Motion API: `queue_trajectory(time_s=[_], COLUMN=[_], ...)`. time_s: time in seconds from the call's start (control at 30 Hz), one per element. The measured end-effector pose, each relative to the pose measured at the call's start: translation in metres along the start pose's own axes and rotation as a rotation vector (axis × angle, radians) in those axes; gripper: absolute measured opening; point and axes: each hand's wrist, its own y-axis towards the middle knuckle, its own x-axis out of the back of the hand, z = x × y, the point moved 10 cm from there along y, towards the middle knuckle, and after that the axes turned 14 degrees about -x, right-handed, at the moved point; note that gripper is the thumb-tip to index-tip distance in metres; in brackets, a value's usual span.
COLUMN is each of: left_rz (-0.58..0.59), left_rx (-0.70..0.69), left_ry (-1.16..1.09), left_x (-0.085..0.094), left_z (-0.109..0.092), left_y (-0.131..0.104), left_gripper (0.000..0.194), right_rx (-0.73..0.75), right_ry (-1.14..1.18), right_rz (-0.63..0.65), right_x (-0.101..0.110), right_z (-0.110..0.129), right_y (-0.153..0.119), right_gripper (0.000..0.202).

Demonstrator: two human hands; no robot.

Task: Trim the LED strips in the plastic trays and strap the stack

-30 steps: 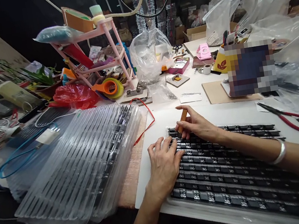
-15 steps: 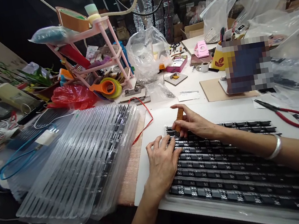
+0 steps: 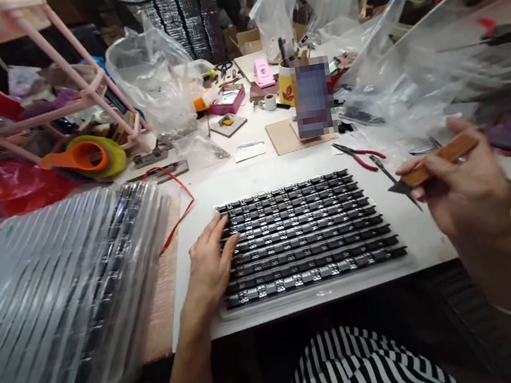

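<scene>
1. Much further right than half a second ago, looks over the same bench (image 3: 252,133), taking in a striped cloth (image 3: 359,368) below its near edge and cutting off the pink rack (image 3: 94,92) at the left.
2. Crops the stack (image 3: 47,312) of clear trays too, at the far left; earlier, shows it whole.
3. Bares the strips (image 3: 296,232) out to their right ends, lying in rows on the white sheet (image 3: 240,184), between the stack and the right hand (image 3: 471,191); earlier, leaves them partly hidden beneath the right forearm.
4. Carries the right hand well apart from the strips, off to the right; earlier, has it over their upper left part, just beside the left hand (image 3: 210,256).
5. Keeps the left hand palm down at the strips' left ends, fingers loosely spread and touching, gripping nothing visible.
6. Grips the brown tool (image 3: 445,157) in the closed right hand, dark tip aimed left; earlier, holds it steeper, over the strips. Seems, as a judgement, to mean a break in tool work, with the strips perhaps steadied from the left.
7. Leaves the pliers (image 3: 356,154) and slim tool (image 3: 383,169) lying right of the strips; cannot tell whether touching the brown tool's tip.
</scene>
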Motion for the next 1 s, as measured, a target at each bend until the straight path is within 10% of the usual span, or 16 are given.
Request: queue_trajectory(time_s=[0.13, 0.4, 1.0], left_rz=[0.063, 0.115, 0.125], left_rx=[-0.008, -0.117, -0.219], left_ry=[0.108, 0.448, 0.52], left_x=[0.001, -0.019, -0.058], left_z=[-0.013, -0.077, -0.142], left_y=[-0.02, -0.077, -0.048], left_gripper=[0.063, 0.074, 0.064], right_rx=[-0.088, -0.147, -0.134], right_ry=[-0.002, 0.09, 0.076], right_rz=[-0.15, -0.127, -0.012], right_x=[0.055, 0.066, 0.063], right_z=[-0.053, -0.068, -0.071], right_y=[-0.011, -0.016, -0.018], right_gripper=[0.049, 0.05, 0.055])
